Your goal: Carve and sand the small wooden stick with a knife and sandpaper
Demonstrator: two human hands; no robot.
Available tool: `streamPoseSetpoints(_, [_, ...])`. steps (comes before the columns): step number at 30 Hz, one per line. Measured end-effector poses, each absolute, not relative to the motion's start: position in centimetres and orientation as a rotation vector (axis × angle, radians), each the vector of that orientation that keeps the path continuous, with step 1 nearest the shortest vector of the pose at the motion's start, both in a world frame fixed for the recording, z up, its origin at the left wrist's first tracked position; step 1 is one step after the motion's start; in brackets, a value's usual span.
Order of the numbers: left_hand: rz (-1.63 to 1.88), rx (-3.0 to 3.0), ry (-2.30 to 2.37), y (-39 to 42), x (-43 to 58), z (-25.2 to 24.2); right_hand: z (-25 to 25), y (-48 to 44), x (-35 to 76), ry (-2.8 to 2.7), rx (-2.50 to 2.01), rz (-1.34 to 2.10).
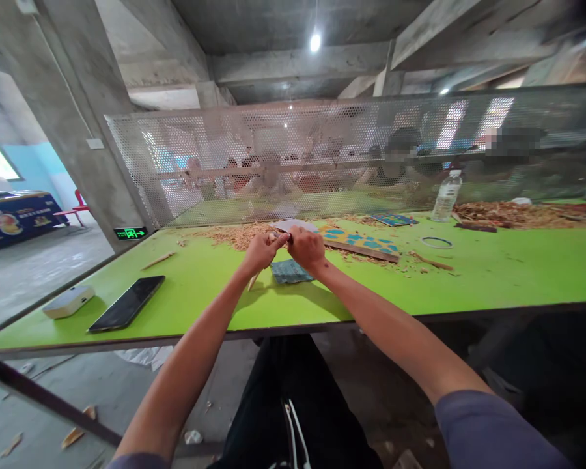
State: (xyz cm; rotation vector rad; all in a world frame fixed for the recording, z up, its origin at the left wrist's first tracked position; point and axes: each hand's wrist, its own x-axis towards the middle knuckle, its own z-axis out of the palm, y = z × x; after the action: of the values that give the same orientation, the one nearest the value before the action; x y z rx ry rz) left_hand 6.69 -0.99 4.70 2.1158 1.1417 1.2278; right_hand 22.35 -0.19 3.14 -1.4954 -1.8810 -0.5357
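Both my hands meet above the green table, well out in front of me. My left hand is curled shut, with a thin wooden stick poking out below it. My right hand is also closed, fingers pinched against the left hand's fingertips on something too small to make out. Just under the hands lies a small blue-grey pad. Behind them sit a pale sheet and a wooden board with blue shapes.
A black phone and a white box lie at the near left. Wood shavings cover the table's far side. A plastic bottle, a tape ring and a mesh screen stand beyond, with people behind it.
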Motion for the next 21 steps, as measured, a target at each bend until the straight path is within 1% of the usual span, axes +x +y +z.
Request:
streamPoseSetpoints(5, [1.309,2.134,1.177,-0.6,6.6,4.3,3.5,0.1,23.0,-1.770,-1.464,-0.431])
streamPoseSetpoints(10, [1.357,2.187,1.215,-0.4,6.8,5.5,3.9,0.9,23.6,-1.886,-1.296,-0.344])
streamPoseSetpoints(15, [1.264,2.219,1.134,-0.1,7.3,6.3,4.3,1.3,23.1,-2.059,-1.038,-0.232])
streamPoseSetpoints(21, [1.159,2.243,1.019,-0.6,6.6,5.1,3.3,0.3,23.5,-2.129,-1.053,-0.219])
